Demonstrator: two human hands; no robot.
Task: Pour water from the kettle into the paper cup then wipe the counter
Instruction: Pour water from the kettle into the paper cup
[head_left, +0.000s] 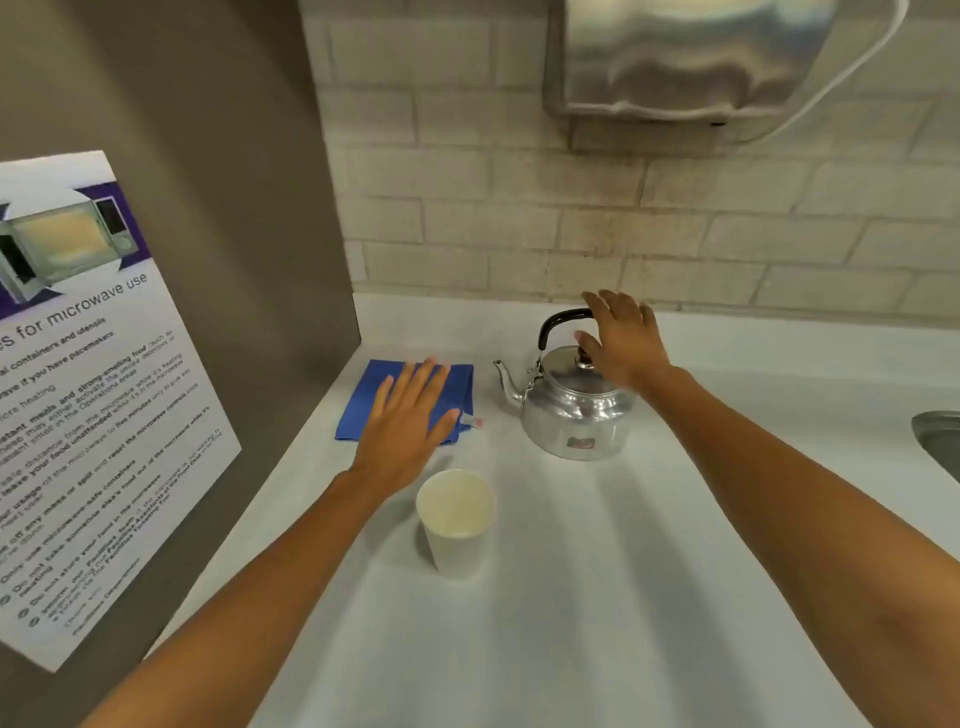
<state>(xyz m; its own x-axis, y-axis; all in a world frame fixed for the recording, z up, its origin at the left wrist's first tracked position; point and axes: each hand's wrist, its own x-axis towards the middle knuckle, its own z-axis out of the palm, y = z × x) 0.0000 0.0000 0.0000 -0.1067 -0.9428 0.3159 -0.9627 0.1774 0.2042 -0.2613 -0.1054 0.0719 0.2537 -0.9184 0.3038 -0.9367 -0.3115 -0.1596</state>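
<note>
The kettle (571, 410) stands toward the worktop's (597, 597) back edge, spout leftward, its black handle (558, 322) arching just under the right hand (626, 340), fingers spread, gripping nothing. The left hand (405, 421) lies flat and open over the blue cloth (374, 395), near the paper cup (456, 519)

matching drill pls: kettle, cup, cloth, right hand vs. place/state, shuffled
Things:
1. kettle
2. cup
3. cloth
4. right hand

Place or state:
A. folded flat under the left hand
B. nearest the camera, upright, open top
C. open, at the black handle
D. standing on the counter, spout pointing left

Pairs: 1-D, 2-B, 3-A, 4-C
</note>
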